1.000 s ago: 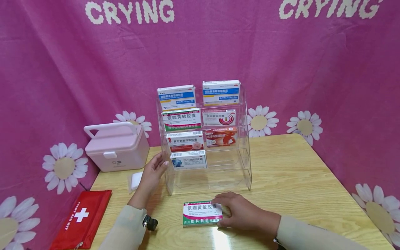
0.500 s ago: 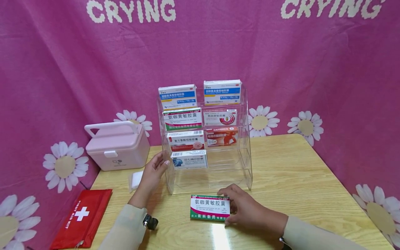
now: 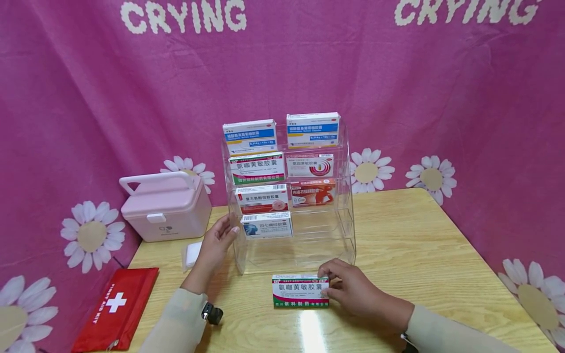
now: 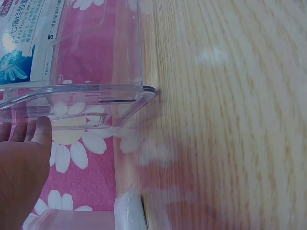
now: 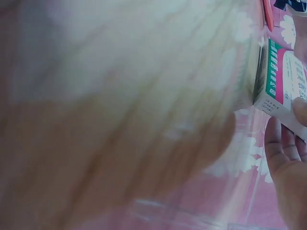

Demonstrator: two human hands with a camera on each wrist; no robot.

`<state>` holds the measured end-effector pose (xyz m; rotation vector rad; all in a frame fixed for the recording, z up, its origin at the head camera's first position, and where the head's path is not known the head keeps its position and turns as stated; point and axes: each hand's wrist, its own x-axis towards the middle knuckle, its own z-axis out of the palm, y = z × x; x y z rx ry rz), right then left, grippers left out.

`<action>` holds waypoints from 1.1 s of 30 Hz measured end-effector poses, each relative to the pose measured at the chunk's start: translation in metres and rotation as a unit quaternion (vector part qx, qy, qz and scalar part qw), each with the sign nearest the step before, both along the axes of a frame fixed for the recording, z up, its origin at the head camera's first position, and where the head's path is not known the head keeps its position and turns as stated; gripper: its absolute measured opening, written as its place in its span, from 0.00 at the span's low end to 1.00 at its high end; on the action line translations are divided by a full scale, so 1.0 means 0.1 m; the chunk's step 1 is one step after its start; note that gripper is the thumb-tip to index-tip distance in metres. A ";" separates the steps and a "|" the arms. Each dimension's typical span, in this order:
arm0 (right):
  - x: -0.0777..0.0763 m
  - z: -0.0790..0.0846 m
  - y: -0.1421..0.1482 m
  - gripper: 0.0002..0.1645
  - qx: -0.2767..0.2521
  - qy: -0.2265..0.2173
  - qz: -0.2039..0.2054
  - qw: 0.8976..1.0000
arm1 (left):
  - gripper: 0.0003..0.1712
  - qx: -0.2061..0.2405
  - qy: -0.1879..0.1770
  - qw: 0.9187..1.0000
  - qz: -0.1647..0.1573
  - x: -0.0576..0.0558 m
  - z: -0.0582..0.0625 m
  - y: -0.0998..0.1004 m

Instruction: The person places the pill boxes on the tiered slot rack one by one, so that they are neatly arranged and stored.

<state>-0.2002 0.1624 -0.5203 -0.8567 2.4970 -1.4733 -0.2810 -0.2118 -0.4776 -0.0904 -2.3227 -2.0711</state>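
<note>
My right hand pinches the right end of a medicine box, white with green and magenta bands, in front of the rack. Its printed face is turned up toward me, and its top side shows. In the right wrist view the thumb lies over the box with fingers beneath. My left hand rests against the left side of a clear acrylic display rack. In the left wrist view, nearly straight fingers touch the rack's side panel; the thumb is out of sight there.
Several medicine boxes stand on the rack's tiers, among them a Tianqi box and an orange box. A pink lidded case, a small white packet and a red first aid pouch lie left on the wooden table.
My right hand has moved the medicine box right and toward the rack, tipping it so its top side shows. My left hand has stayed at the rack's side.
</note>
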 end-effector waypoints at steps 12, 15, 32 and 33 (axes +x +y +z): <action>-0.20 0.42 0.17 0.13 -0.066 0.049 -0.052 0.995 | 0.33 0.005 -0.004 1.000 -0.007 0.00 0.01 -0.01; -0.32 0.65 0.24 0.12 -0.080 0.101 -0.092 0.987 | 0.33 0.007 -0.005 1.000 -0.005 0.00 0.01 -0.01; -0.74 1.21 0.34 0.14 -0.018 0.219 -0.212 0.952 | 0.34 0.002 -0.014 1.000 -0.006 0.01 0.00 -0.01; -0.75 1.20 0.33 0.15 -0.013 0.224 -0.213 0.951 | 0.34 0.002 -0.015 1.000 -0.007 0.01 0.01 -0.01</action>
